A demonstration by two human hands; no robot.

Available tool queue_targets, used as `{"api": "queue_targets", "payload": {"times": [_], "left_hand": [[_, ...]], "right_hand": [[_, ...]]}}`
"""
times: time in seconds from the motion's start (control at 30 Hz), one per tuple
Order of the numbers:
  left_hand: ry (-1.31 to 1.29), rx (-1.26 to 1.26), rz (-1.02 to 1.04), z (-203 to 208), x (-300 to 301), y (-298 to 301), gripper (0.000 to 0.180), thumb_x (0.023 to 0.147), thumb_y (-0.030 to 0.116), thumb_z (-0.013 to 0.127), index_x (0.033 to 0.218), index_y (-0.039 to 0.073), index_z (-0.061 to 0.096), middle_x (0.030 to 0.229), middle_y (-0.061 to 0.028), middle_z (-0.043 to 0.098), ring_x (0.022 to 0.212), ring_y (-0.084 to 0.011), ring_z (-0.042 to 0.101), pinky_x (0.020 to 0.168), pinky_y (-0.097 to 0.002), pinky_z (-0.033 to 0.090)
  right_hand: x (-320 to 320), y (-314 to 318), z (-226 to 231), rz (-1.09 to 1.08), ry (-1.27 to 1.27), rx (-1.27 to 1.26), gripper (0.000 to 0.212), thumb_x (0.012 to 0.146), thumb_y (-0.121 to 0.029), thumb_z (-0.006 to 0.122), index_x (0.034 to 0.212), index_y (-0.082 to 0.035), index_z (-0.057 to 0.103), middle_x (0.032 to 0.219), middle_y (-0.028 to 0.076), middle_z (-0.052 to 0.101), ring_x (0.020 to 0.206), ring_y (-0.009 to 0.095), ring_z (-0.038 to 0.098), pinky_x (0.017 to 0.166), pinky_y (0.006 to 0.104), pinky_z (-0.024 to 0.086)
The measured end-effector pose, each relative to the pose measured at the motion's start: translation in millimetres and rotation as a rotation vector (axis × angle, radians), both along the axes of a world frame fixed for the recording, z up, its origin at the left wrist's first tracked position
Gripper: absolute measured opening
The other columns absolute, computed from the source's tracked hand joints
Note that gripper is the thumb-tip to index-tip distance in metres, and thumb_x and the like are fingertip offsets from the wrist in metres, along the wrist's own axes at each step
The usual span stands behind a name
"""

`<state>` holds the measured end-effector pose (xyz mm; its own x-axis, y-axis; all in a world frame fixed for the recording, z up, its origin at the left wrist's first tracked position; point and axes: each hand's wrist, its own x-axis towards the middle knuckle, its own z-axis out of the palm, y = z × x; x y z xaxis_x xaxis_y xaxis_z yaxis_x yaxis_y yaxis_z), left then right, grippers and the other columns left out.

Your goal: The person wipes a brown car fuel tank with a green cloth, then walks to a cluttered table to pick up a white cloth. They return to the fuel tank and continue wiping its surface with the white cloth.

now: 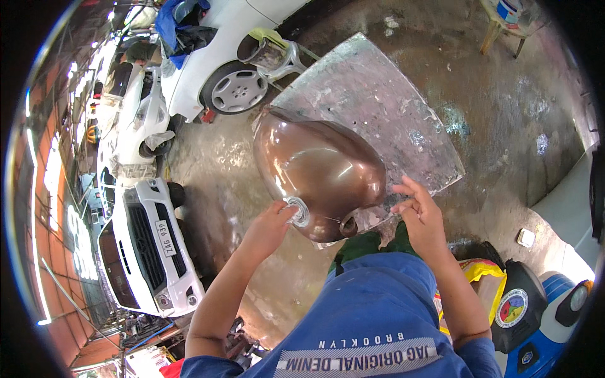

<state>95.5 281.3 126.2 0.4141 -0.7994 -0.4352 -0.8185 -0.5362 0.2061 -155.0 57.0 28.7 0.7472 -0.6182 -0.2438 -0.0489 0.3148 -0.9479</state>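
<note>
A glossy brown, rounded body part [315, 157], shaped like a motorcycle tank, lies in front of me with a round opening at its near right end. My left hand [275, 220] grips a small whitish ring-shaped roll that looks like tape [303, 216], at the part's near left edge. From beside the roll, a thin pale line runs right across the brown surface. To the right of the part hovers my right hand [417, 211], its fingers bent and apart, with nothing visible in them. Under the part is a paint-stained board [403, 120].
A white car [233, 28] stands at the back left, a metal pot [268, 55] on a stand by its wheel. Further left is a white vehicle front [151, 246]. A blue-and-white motorbike [542, 321] and yellow bag [482, 277] are at my right. Far right is a stool [501, 28].
</note>
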Motion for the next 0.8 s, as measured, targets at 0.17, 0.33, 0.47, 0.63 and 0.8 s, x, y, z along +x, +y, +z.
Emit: {"api": "queue_targets", "payload": {"times": [0.17,0.33,0.47,0.63,0.8], "left_hand": [[-0.02,-0.05,-0.227,-6,15,11,0.041,0.086,0.002,0.061,0.125,0.014,0.062,0.126,-0.016,0.059,0.112,-0.0365,0.061,0.094,-0.0427,0.052],[-0.067,-0.129,-0.593,-14,39,15,0.041,0.081,0.002,0.059,0.12,0.014,0.059,0.119,-0.0107,0.058,0.1,-0.0309,0.063,0.081,-0.0413,0.057],[-0.113,-0.181,-0.715,-14,45,20,0.039,0.08,0.002,0.06,0.118,0.013,0.058,0.121,-0.0095,0.055,0.102,-0.03,0.062,0.077,-0.0393,0.058],[-0.088,-0.205,-0.646,-23,48,37,0.055,0.081,0.0,0.061,0.133,0.016,0.053,0.13,-0.0123,0.054,0.109,-0.0349,0.06,0.09,-0.0422,0.053],[0.034,-0.342,-0.271,-12,27,45,0.061,0.084,0.01,0.068,0.142,0.011,0.047,0.132,-0.0153,0.053,0.117,-0.0399,0.058,0.092,-0.0462,0.052]], "right_hand": [[-2,20,16,-0.081,0.035,-0.05,0.052,0.092,0.005,0.047,0.143,-0.002,0.045,0.129,0.017,0.06,0.091,0.016,0.067,0.082,0.0286,0.052],[-6,59,24,-0.164,0.061,-0.148,0.052,0.092,0.006,0.048,0.144,-0.001,0.045,0.128,0.016,0.06,0.09,0.015,0.066,0.082,0.0284,0.051],[-15,103,17,-0.267,0.037,-0.156,0.05,0.092,0.006,0.049,0.142,0.0,0.045,0.128,0.015,0.06,0.091,0.015,0.066,0.085,0.0276,0.05],[-39,143,13,-0.365,0.146,-0.176,0.055,0.089,0.008,0.043,0.143,-0.002,0.044,0.129,0.015,0.059,0.092,0.016,0.066,0.085,0.0303,0.052],[-66,169,13,-0.463,0.222,-0.173,0.055,0.089,0.007,0.042,0.143,-0.003,0.045,0.13,0.015,0.059,0.091,0.016,0.066,0.083,0.0294,0.052]]}}
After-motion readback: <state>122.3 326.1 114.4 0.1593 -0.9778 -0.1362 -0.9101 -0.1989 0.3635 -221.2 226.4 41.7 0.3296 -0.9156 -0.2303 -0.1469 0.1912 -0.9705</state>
